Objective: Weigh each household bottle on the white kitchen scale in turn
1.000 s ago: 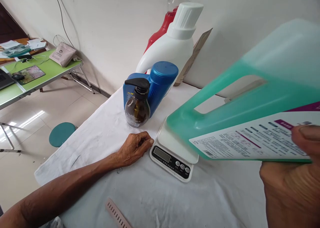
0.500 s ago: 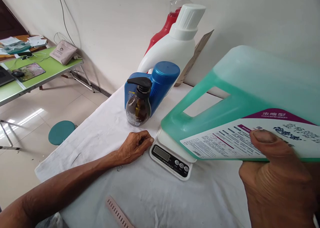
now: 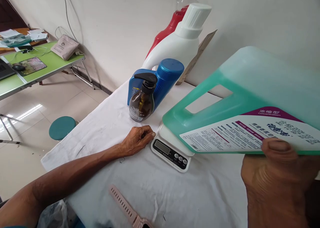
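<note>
A white cloth (image 3: 140, 184) covered the table beside a pale wall. The right hand (image 3: 277, 184) gripped a big green jug (image 3: 240, 97) from below, thumb pressed on its label, the jug tipped over a kitchen scale (image 3: 171, 149). The left hand (image 3: 137, 141) rested loosely curled on the cloth — just left of the scale, holding nothing. Beyond it stood a brown pump bottle (image 3: 142, 101) and a blue bottle (image 3: 165, 79).

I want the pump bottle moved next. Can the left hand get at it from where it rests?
Probably yes: the left hand rests on the cloth just before the pump bottle, nothing between them.
</note>
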Action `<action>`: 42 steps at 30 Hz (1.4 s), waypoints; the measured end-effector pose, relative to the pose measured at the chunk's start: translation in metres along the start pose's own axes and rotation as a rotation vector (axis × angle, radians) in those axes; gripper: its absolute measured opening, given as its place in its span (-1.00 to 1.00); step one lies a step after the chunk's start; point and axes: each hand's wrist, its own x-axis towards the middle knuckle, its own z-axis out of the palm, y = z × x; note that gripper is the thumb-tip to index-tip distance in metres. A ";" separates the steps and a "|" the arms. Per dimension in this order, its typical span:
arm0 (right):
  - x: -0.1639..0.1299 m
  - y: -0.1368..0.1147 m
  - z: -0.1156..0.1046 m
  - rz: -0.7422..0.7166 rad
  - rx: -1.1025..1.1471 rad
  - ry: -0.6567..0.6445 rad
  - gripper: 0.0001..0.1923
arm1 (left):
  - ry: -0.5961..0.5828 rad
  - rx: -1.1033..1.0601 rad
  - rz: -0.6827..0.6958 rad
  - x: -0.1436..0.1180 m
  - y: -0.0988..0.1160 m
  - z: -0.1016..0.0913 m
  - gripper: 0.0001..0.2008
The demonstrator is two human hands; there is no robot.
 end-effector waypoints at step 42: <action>-0.097 0.069 -0.066 0.456 -0.351 0.237 -0.29 | 0.012 -0.040 0.001 0.001 -0.006 -0.001 -0.55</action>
